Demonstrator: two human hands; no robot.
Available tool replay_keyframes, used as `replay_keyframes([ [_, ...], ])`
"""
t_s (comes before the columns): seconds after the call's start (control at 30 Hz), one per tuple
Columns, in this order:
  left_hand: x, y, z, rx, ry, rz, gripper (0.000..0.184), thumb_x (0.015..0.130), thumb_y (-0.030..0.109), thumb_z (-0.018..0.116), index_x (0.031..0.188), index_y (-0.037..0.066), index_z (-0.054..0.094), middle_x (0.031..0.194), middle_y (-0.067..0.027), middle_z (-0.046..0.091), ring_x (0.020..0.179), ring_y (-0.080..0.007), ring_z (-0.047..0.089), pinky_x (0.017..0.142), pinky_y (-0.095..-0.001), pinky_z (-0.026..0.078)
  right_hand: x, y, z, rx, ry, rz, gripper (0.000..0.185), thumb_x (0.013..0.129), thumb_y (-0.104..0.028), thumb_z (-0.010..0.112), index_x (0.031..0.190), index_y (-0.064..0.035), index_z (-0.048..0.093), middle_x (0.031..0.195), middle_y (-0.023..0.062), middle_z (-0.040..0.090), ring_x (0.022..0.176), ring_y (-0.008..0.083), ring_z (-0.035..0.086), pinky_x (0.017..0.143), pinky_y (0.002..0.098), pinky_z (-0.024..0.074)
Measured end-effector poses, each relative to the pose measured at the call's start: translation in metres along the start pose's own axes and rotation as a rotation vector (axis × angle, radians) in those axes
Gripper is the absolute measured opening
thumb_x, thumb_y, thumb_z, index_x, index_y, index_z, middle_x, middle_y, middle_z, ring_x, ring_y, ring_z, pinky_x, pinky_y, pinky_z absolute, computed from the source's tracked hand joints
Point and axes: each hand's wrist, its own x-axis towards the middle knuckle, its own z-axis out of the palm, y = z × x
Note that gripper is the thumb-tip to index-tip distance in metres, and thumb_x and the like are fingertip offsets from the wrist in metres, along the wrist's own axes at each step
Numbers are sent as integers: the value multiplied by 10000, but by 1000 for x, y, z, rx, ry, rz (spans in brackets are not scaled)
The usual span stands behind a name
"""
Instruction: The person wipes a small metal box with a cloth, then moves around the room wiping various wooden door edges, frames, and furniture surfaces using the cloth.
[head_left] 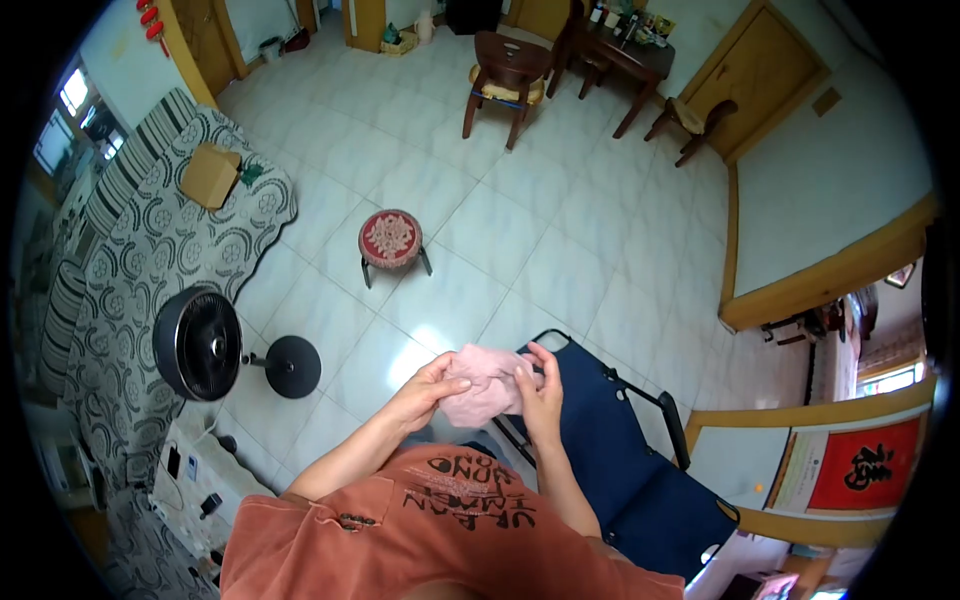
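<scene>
The person's left hand (425, 393) and right hand (541, 398) hold the pink cloth (486, 388) before the shirt (390, 535), fingers clamped on opposite sides; it is already lifted, yet bunched, neither spread flat nor neatly folded

The cloth (485, 385) sits between the left hand (425, 398) and the right hand (541, 402). To the right — partly behind the right hand — stretches the cot (625, 450). The fan (215, 345) stands left, beside the sofa (150, 235); the box (208, 177) lies on the sofa's far part. The stool (390, 236) stands ahead, right of the sofa. Farther off stands a chair (510, 60), left of the table (645, 58).
</scene>
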Motion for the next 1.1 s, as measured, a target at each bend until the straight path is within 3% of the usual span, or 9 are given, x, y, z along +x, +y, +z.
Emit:
replay_keyframes([
  [0.1,28,34,-17,-40,-21,20,393,956,82,670,1321,51,529,1255,-73,640,1194,-147,592,1039,-317,468,27,-11,12,-141,22,-19,584,909,-164,688,1445,-41,493,1320,163,535,1191,239,549,978,351,473],
  [0.2,59,53,-23,-83,-60,-14,415,968,50,633,1361,52,498,1302,-70,611,1210,-150,581,1046,-314,463,49,-7,28,-192,-147,-208,766,904,-287,707,1541,-38,360,1483,200,402,1382,311,416,1102,404,386],
  [0.27,79,62,-11,-123,-87,-35,449,976,32,604,1402,47,463,1343,-72,579,1220,-150,571,1049,-314,459,69,-19,39,-126,-225,-253,795,898,-279,719,1549,-31,335,1505,220,389,1397,330,406,1137,427,350],
  [0.43,144,82,-14,-87,-113,-154,697,976,-38,521,1599,50,222,1409,-78,495,1225,-141,537,1024,-296,460,156,2,43,560,-225,204,652,951,-72,618,1530,-7,326,1410,162,525,1297,262,540,1106,396,440],
  [0.57,216,114,-23,111,-169,-94,718,970,-52,523,1609,66,217,1426,-76,485,1247,-154,522,1015,-283,463,246,22,29,715,-280,413,576,973,-74,573,1502,-7,356,1412,163,529,1290,268,552,1084,409,472],
  [0.67,257,154,-11,293,-115,-105,644,967,-59,525,1569,58,325,1460,-97,479,1268,-179,526,1001,-302,486,308,15,15,847,-314,482,563,1002,-134,569,1503,-7,348,1401,157,535,1278,255,559,1067,388,480],
  [0.77,306,184,-1,308,-90,115,441,975,-35,547,1411,15,518,1363,-126,578,1196,-219,603,949,-355,546,377,-7,-6,943,-405,382,509,1028,-162,519,1490,-19,362,1389,150,554,1265,264,578,1060,410,494],
  [1.03,402,216,-34,278,229,27,252,1000,15,528,1235,3,620,1182,-105,672,1084,-208,670,901,-336,567,515,1,-32,1077,-406,560,517,1035,-171,527,1499,-27,351,1414,128,545,1278,263,571,1082,428,481],
  [1.1,430,223,-51,272,248,0,246,998,16,531,1226,2,623,1164,-101,676,1070,-205,675,894,-332,569,531,3,-24,933,-351,422,526,1030,-179,543,1498,-31,354,1412,120,546,1281,260,568,1082,425,481],
])
